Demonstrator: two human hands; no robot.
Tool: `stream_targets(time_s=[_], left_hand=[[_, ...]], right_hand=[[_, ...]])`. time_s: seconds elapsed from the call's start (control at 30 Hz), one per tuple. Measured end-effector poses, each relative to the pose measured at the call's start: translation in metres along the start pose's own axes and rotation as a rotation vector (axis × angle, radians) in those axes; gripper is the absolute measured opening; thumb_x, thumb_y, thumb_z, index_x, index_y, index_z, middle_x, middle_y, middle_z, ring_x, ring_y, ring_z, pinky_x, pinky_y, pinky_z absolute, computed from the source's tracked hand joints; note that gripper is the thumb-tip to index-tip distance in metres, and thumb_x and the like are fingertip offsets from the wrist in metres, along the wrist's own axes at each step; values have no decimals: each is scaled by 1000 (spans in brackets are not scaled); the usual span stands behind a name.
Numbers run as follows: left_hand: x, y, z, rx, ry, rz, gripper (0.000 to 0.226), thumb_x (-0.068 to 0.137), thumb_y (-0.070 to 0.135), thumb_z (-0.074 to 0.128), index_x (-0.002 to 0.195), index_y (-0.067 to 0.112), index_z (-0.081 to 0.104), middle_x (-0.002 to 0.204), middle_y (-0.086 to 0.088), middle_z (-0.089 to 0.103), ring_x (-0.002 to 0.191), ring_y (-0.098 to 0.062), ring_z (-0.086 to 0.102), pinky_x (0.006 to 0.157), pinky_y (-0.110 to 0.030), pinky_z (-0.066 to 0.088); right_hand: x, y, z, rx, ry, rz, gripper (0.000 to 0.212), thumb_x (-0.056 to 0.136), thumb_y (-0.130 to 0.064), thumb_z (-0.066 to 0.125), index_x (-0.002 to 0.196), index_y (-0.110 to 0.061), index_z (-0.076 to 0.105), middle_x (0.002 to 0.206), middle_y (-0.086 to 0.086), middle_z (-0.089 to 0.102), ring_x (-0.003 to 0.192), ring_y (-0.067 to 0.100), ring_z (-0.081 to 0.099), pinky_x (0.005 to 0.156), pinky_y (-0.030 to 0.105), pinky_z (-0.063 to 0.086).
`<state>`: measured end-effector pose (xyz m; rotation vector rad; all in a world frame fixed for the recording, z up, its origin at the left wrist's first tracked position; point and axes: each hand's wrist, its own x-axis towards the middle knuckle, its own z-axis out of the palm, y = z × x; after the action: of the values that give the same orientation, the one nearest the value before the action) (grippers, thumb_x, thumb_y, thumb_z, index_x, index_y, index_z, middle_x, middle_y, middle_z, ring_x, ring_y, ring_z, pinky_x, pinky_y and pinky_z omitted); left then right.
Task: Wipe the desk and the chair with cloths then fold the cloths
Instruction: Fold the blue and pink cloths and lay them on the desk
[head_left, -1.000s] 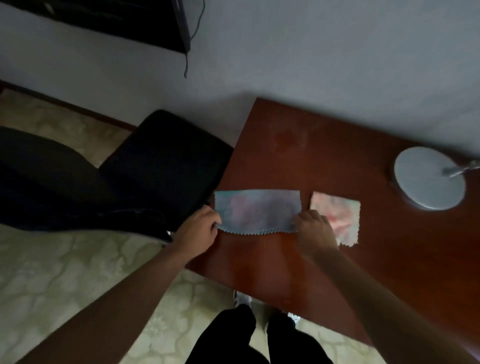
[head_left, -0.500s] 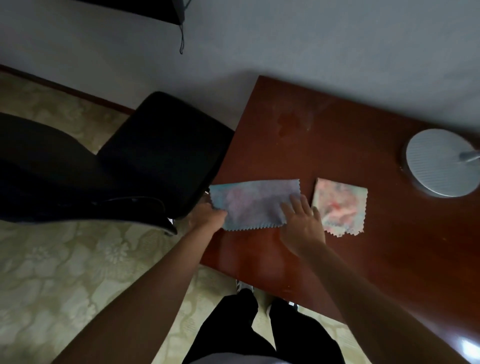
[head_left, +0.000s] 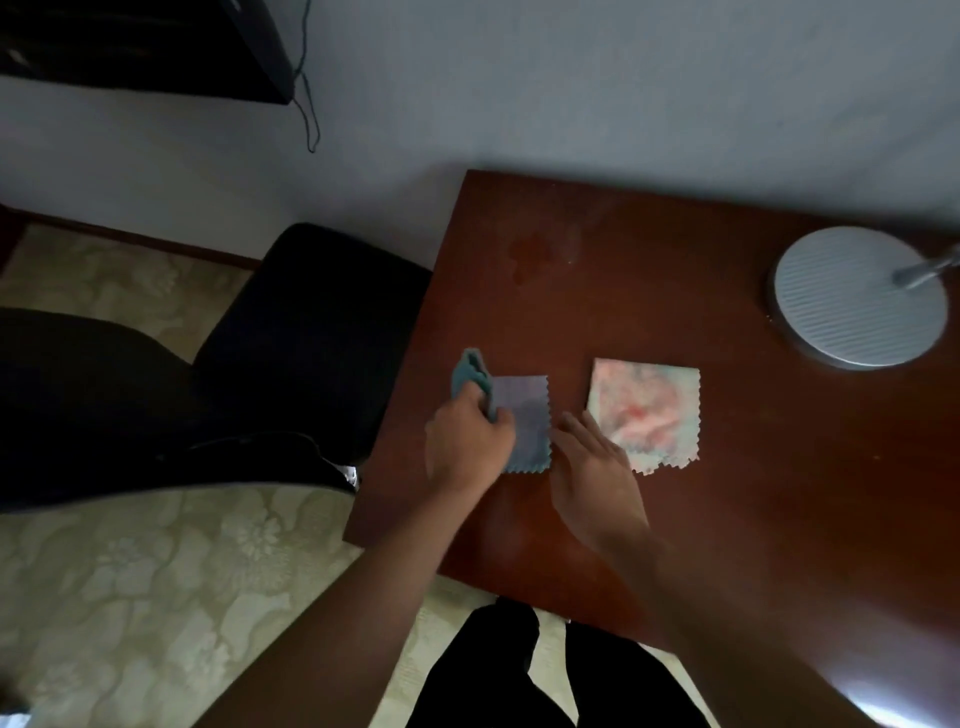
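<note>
Head view: 2 cloths lie on the dark red bench (head_left: 675, 519). The pink cloth (head_left: 647, 413) sits flat as a small square near the middle of the bench, edges roughly lined up, so it looks already folded. Just to its left, apart from it, the blue cloth (head_left: 524, 423) is partway through a fold. The left hand (head_left: 467, 449) has its fingers curled round the cloth's left end, a bunched bit of which stands up above the knuckles, and is bringing it over the flat part. The right hand (head_left: 592, 478) is held with fingers straight and loose beside the blue cloth's right edge, holding nothing; whether the fingertips touch the cloth I cannot tell.

The black chair (head_left: 311, 343) stands against the bench's left side, and a round lamp base (head_left: 857, 299) rests at the far right.

My reading: wiping appears finished, 1 cloth is folded, and what remains is pressing this fold flat and perhaps squaring the blue cloth.
</note>
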<state>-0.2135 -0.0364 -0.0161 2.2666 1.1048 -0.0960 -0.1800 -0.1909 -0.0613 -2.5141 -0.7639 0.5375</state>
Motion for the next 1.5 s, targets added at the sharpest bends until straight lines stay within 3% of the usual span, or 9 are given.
stream_targets(time_s=[0.17, 0.37, 0.7, 0.9, 1.03, 1.17, 1.3, 1.37, 1.5], left_hand=[[-5, 29, 71, 224, -177, 70, 14, 94, 23, 51, 100, 11, 56, 100, -12, 68, 102, -36, 63, 78, -39, 44], [-8, 27, 81, 265, -69, 67, 26, 95, 36, 54, 104, 13, 49, 98, -8, 63, 92, -33, 65, 77, -39, 48], [-16, 23, 58, 458, -185, 158, 15, 100, 28, 48, 98, 16, 58, 89, -1, 63, 87, -22, 66, 72, -32, 46], [-37, 17, 57, 566, -376, 235, 29, 100, 44, 46, 102, 18, 59, 108, -5, 64, 101, -26, 62, 84, -35, 48], [-20, 50, 78, 242, -221, 207, 29, 99, 42, 51, 106, 15, 60, 106, -2, 61, 96, -21, 60, 78, -35, 48], [-2, 80, 109, 116, -253, 13, 39, 96, 46, 57, 116, 14, 53, 110, -4, 61, 97, -23, 60, 72, -32, 40], [-3, 89, 115, 255, -100, 56, 27, 96, 32, 59, 114, 13, 55, 114, -6, 57, 105, -24, 59, 79, -34, 48], [-6, 84, 116, 287, -62, 106, 26, 95, 32, 60, 113, 14, 53, 112, -5, 57, 103, -24, 59, 81, -37, 53], [-9, 75, 117, 233, -180, -90, 22, 92, 37, 58, 97, 16, 59, 91, -3, 67, 88, -26, 66, 75, -39, 56]], right_hand=[[-21, 26, -19, -99, -15, -68, 50, 77, -17, 53, 125, -14, 65, 137, 8, 60, 134, 31, 49, 103, 46, 46], [-18, 73, -45, 28, -45, 97, 46, 93, -20, 45, 137, -18, 57, 148, 4, 49, 141, 22, 40, 114, 39, 33], [-5, 80, -51, 39, -111, 96, 47, 94, -17, 52, 140, -22, 53, 153, -1, 43, 143, 16, 33, 115, 35, 28], [-8, 88, -53, 123, -77, 75, 46, 91, -12, 54, 136, -21, 57, 147, -1, 50, 137, 18, 42, 112, 36, 36], [-3, 102, -61, 293, 240, 343, 36, 91, -11, 57, 126, -15, 62, 123, 9, 61, 116, 28, 54, 93, 35, 45], [13, 123, -75, 440, 117, 768, 36, 93, -25, 58, 129, -18, 58, 122, 11, 61, 113, 33, 56, 89, 34, 43], [16, 131, -79, 471, -78, 755, 22, 91, -26, 59, 109, -21, 71, 94, 6, 70, 89, 27, 64, 76, 32, 52], [14, 128, -78, 466, -63, 741, 22, 91, -26, 60, 110, -21, 69, 96, 5, 69, 91, 28, 63, 76, 30, 49], [9, 126, -75, 467, -25, 787, 23, 92, -33, 62, 113, -23, 64, 106, 7, 68, 99, 30, 62, 82, 32, 48]])
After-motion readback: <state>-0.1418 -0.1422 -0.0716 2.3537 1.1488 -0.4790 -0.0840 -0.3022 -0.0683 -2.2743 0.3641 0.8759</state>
